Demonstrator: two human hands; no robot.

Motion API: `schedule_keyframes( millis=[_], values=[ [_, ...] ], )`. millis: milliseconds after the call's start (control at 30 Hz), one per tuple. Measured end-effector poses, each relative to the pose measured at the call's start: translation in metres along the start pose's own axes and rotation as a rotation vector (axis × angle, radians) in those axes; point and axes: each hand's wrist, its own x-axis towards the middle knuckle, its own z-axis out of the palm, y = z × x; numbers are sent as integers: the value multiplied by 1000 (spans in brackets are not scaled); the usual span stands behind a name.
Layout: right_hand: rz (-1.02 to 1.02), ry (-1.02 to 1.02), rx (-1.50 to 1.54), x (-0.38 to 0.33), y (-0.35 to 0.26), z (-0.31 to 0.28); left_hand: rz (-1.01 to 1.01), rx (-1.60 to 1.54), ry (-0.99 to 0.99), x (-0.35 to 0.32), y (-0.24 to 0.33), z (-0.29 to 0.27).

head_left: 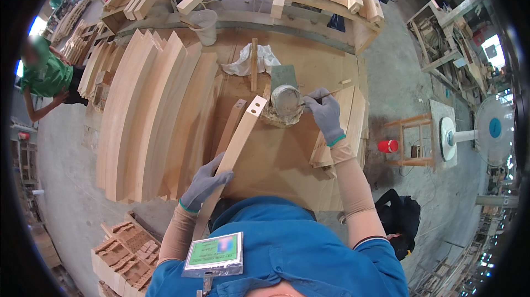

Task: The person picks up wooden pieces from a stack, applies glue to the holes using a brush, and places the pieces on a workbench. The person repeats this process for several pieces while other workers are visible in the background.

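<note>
A worker's gloved left hand (205, 182) grips a long wooden slat (236, 148) angled across the middle of the worktop (276, 159), while the gloved right hand (326, 113) pinches a thin stick (327, 96) over a glue tin (287, 100) near the far edge, beside stacked curved boards (149, 115).

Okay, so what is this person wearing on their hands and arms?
Both the left hand and the right hand wear grey knit gloves with green-edged cuffs. Tan sleeve covers run up both forearms from the cuffs. Above them come the short sleeves of a blue shirt, the right one trimmed with a dark and white edge.
</note>
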Motion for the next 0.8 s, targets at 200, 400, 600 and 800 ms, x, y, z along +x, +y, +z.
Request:
schedule_keyframes(
  millis=[200,400,600,800],
  values=[
    [17,64,-48,-2,0,2,36,42,2,7,-10,-2],
    [-47,104,1,-8,4,7,5,74,14,8,-12,-2],
    [3,140,38,-17,-1,11,-9,32,12,7,-12,0],
    [-119,173,10,-21,6,15,-11,41,25,5,-8,2]
  ],
)
